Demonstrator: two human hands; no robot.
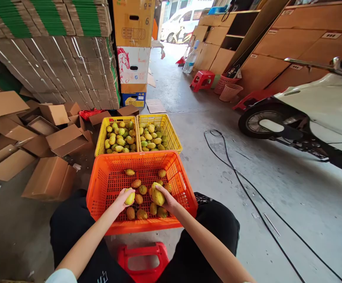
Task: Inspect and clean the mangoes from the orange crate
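Note:
An orange crate sits on the floor between my knees with several yellow-brown fruits on its bottom. My left hand is inside the crate, closed around a yellow fruit. My right hand is also inside, gripping a yellow-green fruit. Beyond the orange crate stand two yellow crates, the left one and the right one, each filled with several green-yellow fruits.
A red stool is under me. Loose cardboard boxes lie at left, stacks of flattened cartons behind. A white scooter stands at right; a black cable runs across the concrete floor. Red stool and baskets sit farther back.

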